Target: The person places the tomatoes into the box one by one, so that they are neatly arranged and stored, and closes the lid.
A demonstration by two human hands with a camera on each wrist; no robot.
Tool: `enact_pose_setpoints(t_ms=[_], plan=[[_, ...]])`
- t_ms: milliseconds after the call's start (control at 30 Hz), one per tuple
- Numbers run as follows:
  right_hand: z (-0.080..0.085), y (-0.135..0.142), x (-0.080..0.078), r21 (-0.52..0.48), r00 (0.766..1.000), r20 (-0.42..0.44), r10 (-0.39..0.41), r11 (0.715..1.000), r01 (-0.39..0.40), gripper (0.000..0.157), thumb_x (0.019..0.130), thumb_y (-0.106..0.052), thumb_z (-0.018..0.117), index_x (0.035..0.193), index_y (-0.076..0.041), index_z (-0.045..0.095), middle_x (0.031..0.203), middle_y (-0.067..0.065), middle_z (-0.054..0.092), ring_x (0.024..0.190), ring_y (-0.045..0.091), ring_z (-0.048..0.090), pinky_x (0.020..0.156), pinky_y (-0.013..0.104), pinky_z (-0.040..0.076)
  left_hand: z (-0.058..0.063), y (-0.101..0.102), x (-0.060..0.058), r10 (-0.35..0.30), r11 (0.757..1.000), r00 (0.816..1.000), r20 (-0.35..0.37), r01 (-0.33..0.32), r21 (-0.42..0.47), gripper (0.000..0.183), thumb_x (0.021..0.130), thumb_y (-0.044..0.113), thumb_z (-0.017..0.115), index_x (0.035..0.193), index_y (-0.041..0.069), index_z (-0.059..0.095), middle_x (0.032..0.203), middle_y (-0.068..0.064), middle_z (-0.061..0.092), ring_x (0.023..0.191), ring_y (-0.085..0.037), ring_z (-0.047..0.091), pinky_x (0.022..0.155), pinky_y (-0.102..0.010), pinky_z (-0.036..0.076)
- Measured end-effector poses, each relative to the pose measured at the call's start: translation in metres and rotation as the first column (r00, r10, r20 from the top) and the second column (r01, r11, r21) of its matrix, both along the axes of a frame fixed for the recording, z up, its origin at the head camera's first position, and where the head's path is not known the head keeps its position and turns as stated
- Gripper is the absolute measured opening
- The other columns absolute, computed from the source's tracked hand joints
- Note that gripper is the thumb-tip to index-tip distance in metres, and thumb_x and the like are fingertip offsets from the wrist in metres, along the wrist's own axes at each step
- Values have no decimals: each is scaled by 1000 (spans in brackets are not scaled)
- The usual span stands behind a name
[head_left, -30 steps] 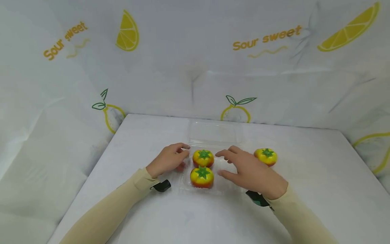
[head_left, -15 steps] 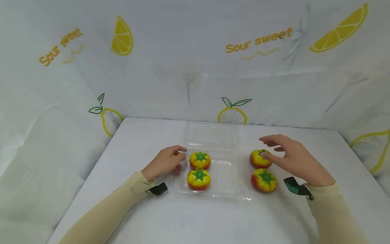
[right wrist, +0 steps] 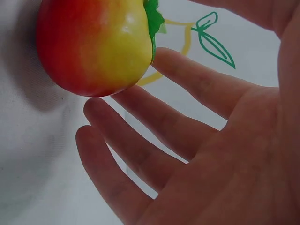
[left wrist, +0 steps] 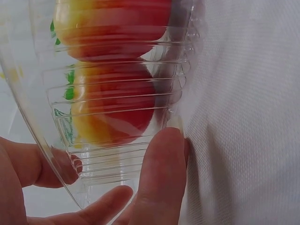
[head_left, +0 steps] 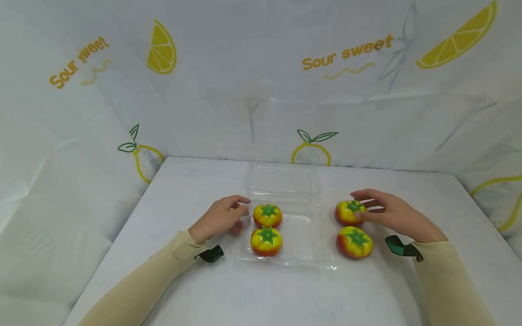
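Note:
In the head view, a clear plastic clamshell box point(head_left: 302, 233) lies with its lid point(head_left: 283, 179) folded back. Two red-and-yellow toy tomatoes with green star-shaped tops, a rear one point(head_left: 265, 217) and a front one point(head_left: 266, 242), fill its left side. My left hand point(head_left: 216, 221) is at the box's left wall, and the left wrist view shows one fingertip overlapping the rim and another finger along the wall. Right of the box sit two similar tomatoes. My right hand point(head_left: 393, 215) spreads loosely around the rear one point(head_left: 346, 213), fingertips right at its skin. The other point(head_left: 354, 242) sits in front.
The white-covered table point(head_left: 261, 294) runs back to a white cloth backdrop point(head_left: 244, 68) printed with lemons and lettering. Dark wrist-worn devices, a left one point(head_left: 211, 254) and a right one point(head_left: 401, 247), hang under the sleeves near the table.
My right hand has moved right from over the box to the rear loose tomato and lowered around it, uncovering the front loose tomato. My left hand stays at the box's left side.

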State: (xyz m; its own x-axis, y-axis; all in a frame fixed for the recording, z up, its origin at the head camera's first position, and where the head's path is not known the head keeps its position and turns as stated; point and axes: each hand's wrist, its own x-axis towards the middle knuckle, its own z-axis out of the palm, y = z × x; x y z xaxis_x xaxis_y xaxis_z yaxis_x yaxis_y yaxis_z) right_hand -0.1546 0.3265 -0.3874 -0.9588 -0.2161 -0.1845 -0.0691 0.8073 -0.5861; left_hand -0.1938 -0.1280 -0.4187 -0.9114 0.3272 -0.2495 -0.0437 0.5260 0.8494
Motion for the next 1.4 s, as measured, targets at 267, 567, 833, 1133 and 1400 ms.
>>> enact_pose_setpoints(t_ms=[267, 567, 833, 1133, 1400], plan=[[-5, -1, -4, 14, 999, 46, -5, 1000, 5, 67, 98, -57, 74, 154, -25, 56, 158, 14, 57, 137, 40, 60, 104, 62, 56, -1, 0, -1, -1, 1000, 1000, -1, 1, -13, 41, 108, 32, 57, 144, 14, 66, 115, -10, 75, 74, -18, 77, 71, -34, 67], [-9, -1, -4, 6, 998, 60, 6, 1000, -6, 64, 98, -53, 75, 153, -24, 57, 156, 15, 58, 136, 41, 60, 103, 61, 57, -2, 0, -1, -5, 1000, 1000, -1, 5, -10, 40, 109, 32, 57, 144, 14, 66, 116, -10, 76, 74, -18, 77, 71, -34, 67], [-9, -1, -4, 0, 999, 35, 16, 1000, -16, 60, 99, -49, 75, 151, -24, 59, 154, 13, 61, 133, 40, 63, 103, 61, 58, -3, -1, -1, -12, 1000, 1000, -9, 12, -15, 39, 109, 32, 57, 143, 15, 66, 116, -9, 76, 74, -17, 77, 71, -34, 67], [-9, -2, -5, 13, 1000, 25, -10, 1000, 9, 63, 97, -56, 75, 150, -25, 60, 153, 11, 61, 133, 38, 63, 101, 58, 57, -1, -2, 0, -12, 1000, 1000, -8, 12, -19, 41, 108, 34, 56, 143, 16, 66, 116, -8, 76, 74, -17, 77, 73, -34, 67], [-6, -1, -4, 21, 999, 24, -26, 999, 25, 65, 97, -57, 75, 152, -24, 59, 155, 12, 59, 134, 40, 61, 101, 59, 57, -1, -2, 0, -14, 1000, 1000, 1, 14, -6, 42, 108, 34, 57, 144, 16, 66, 118, -9, 76, 75, -18, 77, 73, -33, 67]])
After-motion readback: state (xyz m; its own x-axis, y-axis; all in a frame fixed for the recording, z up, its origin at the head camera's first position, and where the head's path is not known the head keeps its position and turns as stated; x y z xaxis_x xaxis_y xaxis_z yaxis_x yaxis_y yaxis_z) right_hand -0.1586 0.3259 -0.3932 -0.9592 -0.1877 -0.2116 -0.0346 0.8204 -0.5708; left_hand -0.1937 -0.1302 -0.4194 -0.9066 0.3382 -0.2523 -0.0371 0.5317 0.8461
